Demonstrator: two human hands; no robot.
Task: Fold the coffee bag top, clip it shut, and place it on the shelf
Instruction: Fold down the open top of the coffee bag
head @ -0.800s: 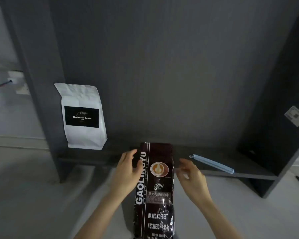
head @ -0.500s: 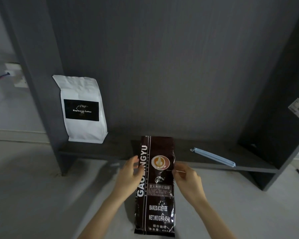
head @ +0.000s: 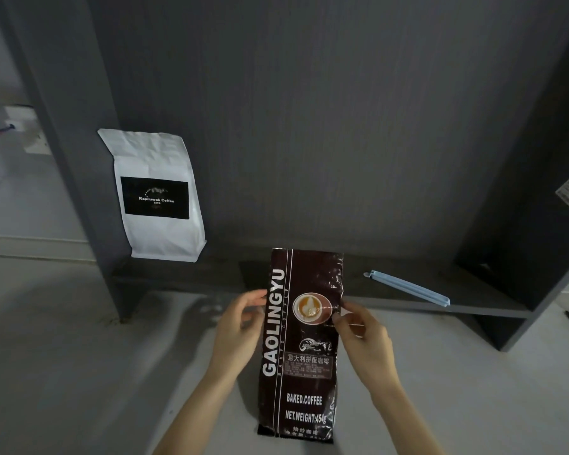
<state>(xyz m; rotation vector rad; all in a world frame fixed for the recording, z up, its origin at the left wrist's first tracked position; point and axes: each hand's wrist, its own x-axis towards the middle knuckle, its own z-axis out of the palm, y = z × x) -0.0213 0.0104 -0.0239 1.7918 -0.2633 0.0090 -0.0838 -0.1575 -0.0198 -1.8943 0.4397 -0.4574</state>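
Both bare forearms reach up from the lower edge. The left hand (head: 240, 326) holds the left edge of the tall dark brown foil coffee bag (head: 301, 343) with curled fingers, and the right hand (head: 362, 333) pinches its right edge beside the printed cup. The bag stands upright on the pale grey floor (head: 63, 372), its unfolded top reaching in front of the low dark grey wooden shelf (head: 424, 307). On that shelf a white paper coffee pouch with a black label (head: 158, 195) leans at the left, and a long light blue plastic clip (head: 408, 288) lies at the right, well apart from the bag. Compared with a moment ago, both hands sit lower on the bag, leaving more of its top free.
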